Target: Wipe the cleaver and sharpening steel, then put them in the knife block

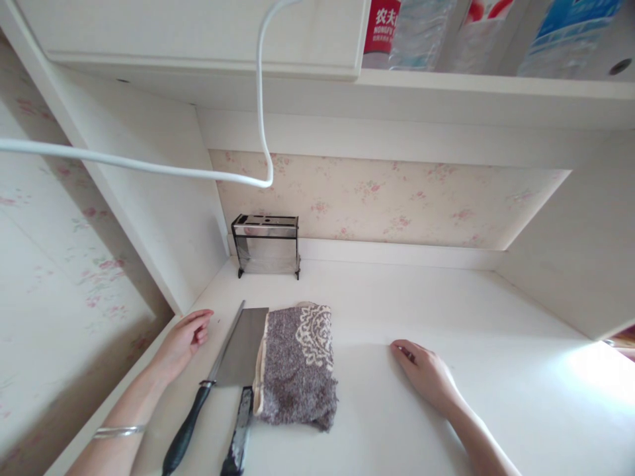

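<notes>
My left hand (187, 335) is at the counter's left edge, index finger stretched out and the other fingers loosely curled, holding nothing. Just right of it lies a sharpening steel (225, 347) with a black handle, touching nothing of the hand. Beside the steel a cleaver (243, 354) lies flat, its dark, worn handle toward me; part of its blade is hidden by a folded grey-brown towel (295, 370) with a cream pattern. To the towel's right, my right hand (429, 377) rests on the counter with fingers curled in, and no object shows in it.
A metal-and-black rack with clear sides (266, 244) stands at the back left of the white counter (377, 297). Overhead, a white cable (198, 173) hangs across the view. A shelf (496, 82) above holds bottles (421, 33). White side panels border the counter left and right.
</notes>
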### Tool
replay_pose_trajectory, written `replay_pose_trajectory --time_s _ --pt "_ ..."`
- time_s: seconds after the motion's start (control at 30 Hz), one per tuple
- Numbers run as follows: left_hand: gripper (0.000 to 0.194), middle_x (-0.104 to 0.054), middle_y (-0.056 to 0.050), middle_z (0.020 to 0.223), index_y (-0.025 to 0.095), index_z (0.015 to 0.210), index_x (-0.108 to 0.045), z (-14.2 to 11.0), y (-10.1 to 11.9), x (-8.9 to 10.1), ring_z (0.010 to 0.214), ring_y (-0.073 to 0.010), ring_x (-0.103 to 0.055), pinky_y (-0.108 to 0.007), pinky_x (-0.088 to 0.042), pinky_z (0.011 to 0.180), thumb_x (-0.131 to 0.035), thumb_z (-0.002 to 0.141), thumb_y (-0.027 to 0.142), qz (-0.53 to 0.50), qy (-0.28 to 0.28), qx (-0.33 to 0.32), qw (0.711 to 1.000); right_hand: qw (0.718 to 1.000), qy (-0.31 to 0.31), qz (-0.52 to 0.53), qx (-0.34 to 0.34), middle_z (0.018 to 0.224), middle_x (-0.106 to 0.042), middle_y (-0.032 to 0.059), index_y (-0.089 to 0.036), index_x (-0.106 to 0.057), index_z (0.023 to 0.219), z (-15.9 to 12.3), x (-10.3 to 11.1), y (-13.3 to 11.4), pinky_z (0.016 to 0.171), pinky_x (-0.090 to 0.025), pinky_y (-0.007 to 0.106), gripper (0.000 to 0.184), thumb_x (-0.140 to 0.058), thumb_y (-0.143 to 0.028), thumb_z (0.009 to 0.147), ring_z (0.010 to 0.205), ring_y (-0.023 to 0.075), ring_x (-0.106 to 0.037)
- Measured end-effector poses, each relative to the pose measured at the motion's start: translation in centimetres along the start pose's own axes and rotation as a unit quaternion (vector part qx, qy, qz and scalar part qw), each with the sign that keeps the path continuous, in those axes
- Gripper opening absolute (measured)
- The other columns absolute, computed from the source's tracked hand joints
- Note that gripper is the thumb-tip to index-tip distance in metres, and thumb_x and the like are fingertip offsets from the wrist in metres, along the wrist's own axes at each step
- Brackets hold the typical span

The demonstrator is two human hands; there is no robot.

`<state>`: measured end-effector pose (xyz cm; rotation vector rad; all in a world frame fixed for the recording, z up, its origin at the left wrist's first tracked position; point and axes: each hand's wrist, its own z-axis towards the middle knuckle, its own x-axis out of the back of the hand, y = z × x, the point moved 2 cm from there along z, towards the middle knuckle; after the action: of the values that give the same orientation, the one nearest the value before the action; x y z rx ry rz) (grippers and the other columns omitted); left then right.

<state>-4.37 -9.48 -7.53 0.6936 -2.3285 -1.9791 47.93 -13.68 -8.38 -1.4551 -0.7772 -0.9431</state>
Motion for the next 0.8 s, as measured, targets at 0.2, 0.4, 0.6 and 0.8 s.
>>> replay_pose_trajectory --time_s 0.2,0.4,0.6,0.8 --pt "0.030 -0.048 0.005 0.057 0.013 0.082 -0.066 -0.17 0.13 -0.14 0.046 -0.0048 -0.039 -0.016 -0.032 0.042 -0.078 0.057 0.023 -0.006 0.000 0.001 1.000 1.000 -0.001 0.000 0.001 0.097 -0.071 -0.0020 -0.034 -0.066 0.096 0.05 -0.05 0.15 0.072 -0.046 0.028 0.034 -0.037 -0.049 0.087 0.087 0.0212 -0.065" --pt "0.029 -0.048 0.005 0.056 0.013 0.081 -0.066 -0.19 0.20 -0.25 0.045 -0.0043 -0.039 -0.016 -0.031 0.042 -0.079 0.056 0.023 -0.010 -0.001 -0.002 1.000 1.000 -0.003 0.001 -0.001 0.098 -0.070 -0.0014 -0.034 -0.066 0.097 -0.07 -0.02 0.15 0.072 -0.046 0.028 0.035 -0.036 -0.050 0.087 0.089 0.0214 -0.065" --pt "0.033 -0.048 0.006 0.057 0.014 0.084 -0.065 -0.20 -0.06 0.03 0.046 -0.0041 -0.040 -0.016 -0.032 0.043 -0.080 0.058 0.027 -0.004 -0.005 -0.003 1.000 1.000 -0.002 0.006 0.004 0.097 -0.070 -0.0011 -0.033 -0.066 0.098 -0.08 -0.03 0.12 0.070 -0.046 0.028 0.036 -0.036 -0.050 0.087 0.087 0.0209 -0.065" --pt "0.030 -0.048 0.006 0.057 0.014 0.084 -0.065 -0.08 -0.19 0.16 0.046 -0.0040 -0.040 -0.016 -0.033 0.043 -0.079 0.060 0.026 -0.003 -0.007 -0.003 1.000 1.000 -0.002 0.004 0.009 0.095 -0.070 -0.0020 -0.034 -0.066 0.097 -0.12 0.08 -0.08 0.072 -0.046 0.029 0.037 -0.035 -0.051 0.088 0.087 0.0214 -0.065"
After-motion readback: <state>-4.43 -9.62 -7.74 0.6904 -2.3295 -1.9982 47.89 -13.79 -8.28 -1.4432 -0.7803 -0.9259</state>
